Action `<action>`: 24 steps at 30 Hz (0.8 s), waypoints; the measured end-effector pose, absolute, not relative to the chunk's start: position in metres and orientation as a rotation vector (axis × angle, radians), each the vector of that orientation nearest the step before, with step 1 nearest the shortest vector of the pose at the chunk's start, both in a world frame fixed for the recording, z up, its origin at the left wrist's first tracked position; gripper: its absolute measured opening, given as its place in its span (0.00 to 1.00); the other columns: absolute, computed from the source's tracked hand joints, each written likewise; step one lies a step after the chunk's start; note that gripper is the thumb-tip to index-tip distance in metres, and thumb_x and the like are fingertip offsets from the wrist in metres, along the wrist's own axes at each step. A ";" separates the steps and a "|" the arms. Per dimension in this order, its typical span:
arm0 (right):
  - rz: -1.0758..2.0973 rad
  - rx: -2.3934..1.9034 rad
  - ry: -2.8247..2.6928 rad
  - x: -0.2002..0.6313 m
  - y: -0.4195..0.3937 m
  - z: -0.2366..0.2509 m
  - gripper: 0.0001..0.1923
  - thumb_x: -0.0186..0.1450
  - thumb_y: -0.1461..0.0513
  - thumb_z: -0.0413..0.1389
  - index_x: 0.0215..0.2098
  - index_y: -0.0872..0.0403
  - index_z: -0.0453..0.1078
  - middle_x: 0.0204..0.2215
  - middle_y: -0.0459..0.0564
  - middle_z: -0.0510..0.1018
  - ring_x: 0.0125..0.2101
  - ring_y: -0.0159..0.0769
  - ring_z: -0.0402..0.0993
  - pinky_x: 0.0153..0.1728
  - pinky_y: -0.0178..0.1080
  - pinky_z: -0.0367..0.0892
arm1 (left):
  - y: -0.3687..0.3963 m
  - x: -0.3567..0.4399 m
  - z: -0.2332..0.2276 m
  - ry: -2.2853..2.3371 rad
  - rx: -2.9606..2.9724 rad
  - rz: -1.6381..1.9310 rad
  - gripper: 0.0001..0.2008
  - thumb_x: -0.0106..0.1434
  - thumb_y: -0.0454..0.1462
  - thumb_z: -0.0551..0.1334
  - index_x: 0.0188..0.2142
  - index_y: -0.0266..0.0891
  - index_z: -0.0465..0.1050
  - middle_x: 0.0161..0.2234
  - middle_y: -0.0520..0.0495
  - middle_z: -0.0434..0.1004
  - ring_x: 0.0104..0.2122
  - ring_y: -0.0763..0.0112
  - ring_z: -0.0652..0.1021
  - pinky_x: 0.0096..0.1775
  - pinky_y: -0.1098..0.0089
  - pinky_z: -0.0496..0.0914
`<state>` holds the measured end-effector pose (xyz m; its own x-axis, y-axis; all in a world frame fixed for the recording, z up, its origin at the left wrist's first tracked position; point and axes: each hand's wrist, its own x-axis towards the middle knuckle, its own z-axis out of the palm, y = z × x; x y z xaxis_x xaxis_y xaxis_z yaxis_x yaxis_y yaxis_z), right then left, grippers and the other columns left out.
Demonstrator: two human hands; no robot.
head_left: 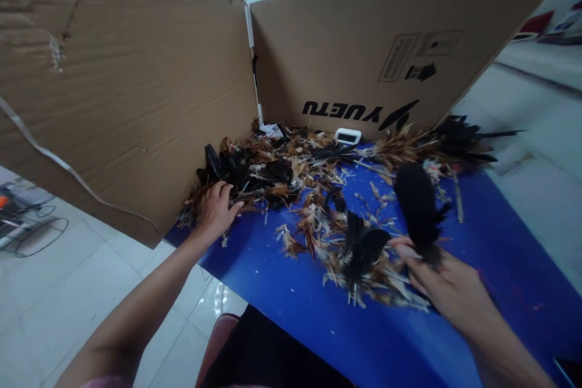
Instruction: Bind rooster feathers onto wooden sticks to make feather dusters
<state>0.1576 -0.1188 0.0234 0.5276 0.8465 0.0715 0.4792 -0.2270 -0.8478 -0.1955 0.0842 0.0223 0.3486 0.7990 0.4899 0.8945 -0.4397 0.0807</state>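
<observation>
My left hand [218,209] rests at the left end of a heap of brown, white and black feathers [282,173], its fingers spread and touching them. My right hand [441,276] is closed around a black feather [414,203] that stands upright, its broad rounded end on top. Whether more than one feather is in that grip, I cannot tell. Just left of this hand lies a loose cluster of black and brown feathers [364,248] on the blue tabletop [291,303].
Two cardboard panels [113,91] stand up behind the heap and meet in a corner. A small white device [348,136] with a dark screen sits against the right panel. Long dark feathers [464,139] lie at the table's far right edge.
</observation>
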 end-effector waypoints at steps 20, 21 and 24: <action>0.691 -1.808 -0.927 0.163 -0.119 0.013 0.25 0.54 0.45 0.54 0.37 0.58 0.70 0.12 0.41 0.61 0.13 0.30 0.55 0.14 0.34 0.52 | 0.093 -0.136 0.019 -1.515 -2.838 -0.281 0.06 0.57 0.32 0.56 0.28 0.36 0.72 0.29 0.45 0.74 0.31 0.69 0.73 0.35 0.71 0.64; 0.693 -1.817 -0.918 0.162 -0.119 0.015 0.26 0.53 0.45 0.54 0.36 0.59 0.71 0.12 0.40 0.60 0.13 0.30 0.55 0.14 0.34 0.52 | 0.090 -0.139 0.024 -1.512 -2.851 -0.327 0.06 0.56 0.31 0.56 0.28 0.36 0.71 0.28 0.46 0.73 0.30 0.70 0.73 0.34 0.71 0.64; 0.694 -1.826 -0.897 0.159 -0.118 0.020 0.27 0.52 0.45 0.54 0.35 0.59 0.71 0.11 0.40 0.59 0.13 0.30 0.54 0.14 0.34 0.52 | 0.077 -0.150 0.037 -1.457 -2.896 -0.533 0.05 0.55 0.30 0.56 0.26 0.37 0.69 0.28 0.48 0.71 0.29 0.71 0.71 0.33 0.72 0.63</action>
